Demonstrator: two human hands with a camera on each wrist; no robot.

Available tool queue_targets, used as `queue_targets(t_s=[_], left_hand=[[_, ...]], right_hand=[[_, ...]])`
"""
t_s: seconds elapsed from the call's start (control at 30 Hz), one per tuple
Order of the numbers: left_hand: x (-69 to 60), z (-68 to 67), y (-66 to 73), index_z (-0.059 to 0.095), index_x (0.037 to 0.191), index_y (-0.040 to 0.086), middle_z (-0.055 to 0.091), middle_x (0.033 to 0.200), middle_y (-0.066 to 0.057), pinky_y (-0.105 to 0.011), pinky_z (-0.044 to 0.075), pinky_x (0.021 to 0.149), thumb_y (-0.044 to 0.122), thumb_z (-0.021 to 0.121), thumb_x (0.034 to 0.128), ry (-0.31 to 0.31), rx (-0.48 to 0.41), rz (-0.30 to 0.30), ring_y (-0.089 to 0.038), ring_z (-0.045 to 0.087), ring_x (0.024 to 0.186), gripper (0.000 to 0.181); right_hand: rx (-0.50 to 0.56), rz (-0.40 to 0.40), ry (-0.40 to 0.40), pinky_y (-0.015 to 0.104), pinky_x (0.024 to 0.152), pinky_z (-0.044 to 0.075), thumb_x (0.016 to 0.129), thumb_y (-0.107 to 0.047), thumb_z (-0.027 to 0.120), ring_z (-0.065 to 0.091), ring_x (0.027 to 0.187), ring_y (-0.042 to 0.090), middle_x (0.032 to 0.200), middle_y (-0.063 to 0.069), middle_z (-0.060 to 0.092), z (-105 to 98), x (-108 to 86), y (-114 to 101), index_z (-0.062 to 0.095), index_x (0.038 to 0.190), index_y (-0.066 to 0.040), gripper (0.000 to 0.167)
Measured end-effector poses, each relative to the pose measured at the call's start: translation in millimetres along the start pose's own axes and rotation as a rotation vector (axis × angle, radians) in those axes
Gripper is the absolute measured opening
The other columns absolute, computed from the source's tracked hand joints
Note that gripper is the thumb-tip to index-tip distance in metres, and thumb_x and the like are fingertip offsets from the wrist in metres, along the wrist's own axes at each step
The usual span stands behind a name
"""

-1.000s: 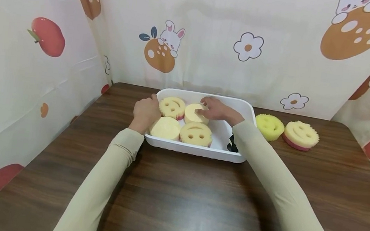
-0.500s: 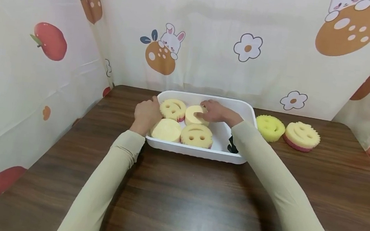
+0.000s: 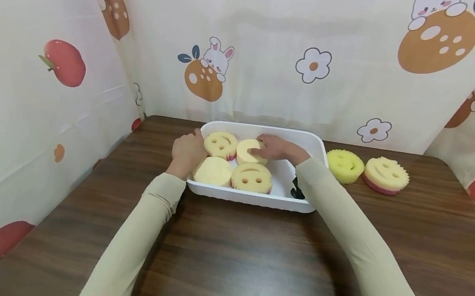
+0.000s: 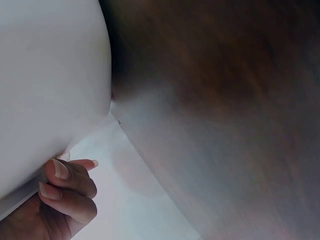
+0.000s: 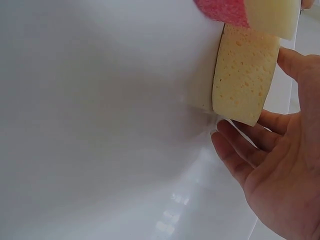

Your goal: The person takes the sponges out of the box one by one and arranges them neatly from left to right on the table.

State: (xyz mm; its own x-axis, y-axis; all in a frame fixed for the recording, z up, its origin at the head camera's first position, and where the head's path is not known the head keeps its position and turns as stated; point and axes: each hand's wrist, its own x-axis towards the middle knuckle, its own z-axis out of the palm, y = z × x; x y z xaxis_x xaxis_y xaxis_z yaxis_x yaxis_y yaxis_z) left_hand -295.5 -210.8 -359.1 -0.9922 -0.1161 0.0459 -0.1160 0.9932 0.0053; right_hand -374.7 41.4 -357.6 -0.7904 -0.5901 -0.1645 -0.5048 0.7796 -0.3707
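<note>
A white plastic tray (image 3: 253, 199) lies on the table with several round sponges in it. My left hand (image 3: 187, 154) grips the tray's left side; its curled fingers (image 4: 67, 195) show against the outer wall in the left wrist view. My right hand (image 3: 278, 148) reaches inside and holds a plain, cream round sponge (image 3: 244, 153) in the back row. In the right wrist view the thumb lies on this sponge (image 5: 245, 75), with fingers behind it. Beside it sit a smiley sponge (image 3: 220, 144), another plain round sponge (image 3: 214, 171) and a second smiley sponge (image 3: 252, 178).
Right of the tray stand a bright yellow smiley sponge (image 3: 344, 166) and a cream smiley sponge (image 3: 386, 175) with a pink base. A black object (image 3: 297, 189) in the tray is partly hidden by my right sleeve. A printed curtain (image 3: 262, 87) hangs behind the brown table (image 3: 225, 254).
The right thumb and fingers have closed in on the plain sponge. The head view has shifted slightly; tray and left hand keep their places.
</note>
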Motion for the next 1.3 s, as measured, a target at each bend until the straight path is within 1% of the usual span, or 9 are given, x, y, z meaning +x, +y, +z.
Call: queue_targets(t_s=[0.07,0.2,0.3,0.53,0.73,0.97,1.17,1.3], left_hand=[[0.1,0.4,0.3,0.034,0.146,-0.005,0.067,0.112,-0.021,-0.045,0.056,0.08,0.036,0.054,0.095,0.011,-0.002,0.0,-0.034,0.069,0.094,0.069],[1.2,1.5,0.2,0.034,0.145,-0.005,0.068,0.11,-0.022,-0.045,0.057,0.078,0.033,0.051,0.0957,0.021,0.003,0.002,-0.034,0.07,0.095,0.065],[2.3,1.5,0.2,0.035,0.145,-0.005,0.069,0.109,-0.022,-0.045,0.057,0.077,0.031,0.048,0.0962,0.02,0.007,0.007,-0.034,0.07,0.095,0.062],[3.2,1.7,1.3,0.036,0.145,-0.005,0.069,0.109,-0.022,-0.045,0.057,0.079,0.032,0.05,0.0962,0.03,0.019,0.001,-0.035,0.07,0.095,0.063],[3.9,2.3,2.3,0.034,0.147,-0.005,0.068,0.112,-0.021,-0.045,0.057,0.079,0.031,0.047,0.0971,0.004,0.021,-0.002,-0.034,0.069,0.095,0.063],[2.3,3.1,1.6,0.033,0.147,-0.005,0.069,0.109,-0.022,-0.045,0.056,0.078,0.032,0.048,0.0968,-0.001,0.015,-0.01,-0.034,0.069,0.094,0.064],[2.8,3.8,0.3,0.032,0.148,-0.005,0.068,0.112,-0.022,-0.045,0.057,0.079,0.032,0.051,0.096,0.009,0.012,0.0,-0.034,0.069,0.094,0.067],[3.4,5.6,0.0,0.032,0.148,-0.005,0.068,0.111,-0.021,-0.045,0.057,0.078,0.033,0.051,0.0958,0.012,0.011,0.002,-0.034,0.069,0.093,0.067]], right_hand=[[0.018,0.011,-0.005,0.04,0.095,0.044,0.098,-0.048,0.053,0.052,0.103,0.027,0.117,0.017,0.058,-1.3,-1.3,-1.0,0.048,0.134,0.001,0.061],[0.045,0.019,-0.009,0.039,0.096,0.044,0.097,-0.049,0.055,0.052,0.106,0.026,0.125,0.017,0.058,-2.9,-2.4,-0.2,0.046,0.137,0.001,0.065],[0.057,0.021,-0.01,0.038,0.095,0.044,0.096,-0.05,0.056,0.052,0.107,0.026,0.127,0.017,0.058,-3.4,-1.9,1.6,0.045,0.136,0.001,0.066],[0.08,0.013,0.006,0.035,0.089,0.043,0.095,-0.05,0.057,0.052,0.102,0.024,0.121,0.015,0.057,-1.2,0.5,5.2,0.045,0.133,-0.001,0.063],[0.105,0.003,0.034,0.032,0.082,0.042,0.093,-0.048,0.061,0.051,0.097,0.023,0.112,0.013,0.057,-1.2,0.0,7.6,0.046,0.126,-0.002,0.059],[0.141,-0.004,0.058,0.033,0.087,0.042,0.091,-0.047,0.065,0.051,0.1,0.024,0.112,0.014,0.055,-0.9,-2.5,5.7,0.044,0.124,-0.001,0.06],[0.144,0.012,0.067,0.032,0.086,0.043,0.09,-0.05,0.066,0.051,0.1,0.024,0.111,0.013,0.055,0.6,-1.8,5.9,0.044,0.124,-0.004,0.061],[0.159,0.016,0.071,0.034,0.091,0.043,0.09,-0.05,0.066,0.052,0.103,0.024,0.116,0.013,0.055,1.5,-3.0,4.9,0.045,0.126,-0.004,0.062]])
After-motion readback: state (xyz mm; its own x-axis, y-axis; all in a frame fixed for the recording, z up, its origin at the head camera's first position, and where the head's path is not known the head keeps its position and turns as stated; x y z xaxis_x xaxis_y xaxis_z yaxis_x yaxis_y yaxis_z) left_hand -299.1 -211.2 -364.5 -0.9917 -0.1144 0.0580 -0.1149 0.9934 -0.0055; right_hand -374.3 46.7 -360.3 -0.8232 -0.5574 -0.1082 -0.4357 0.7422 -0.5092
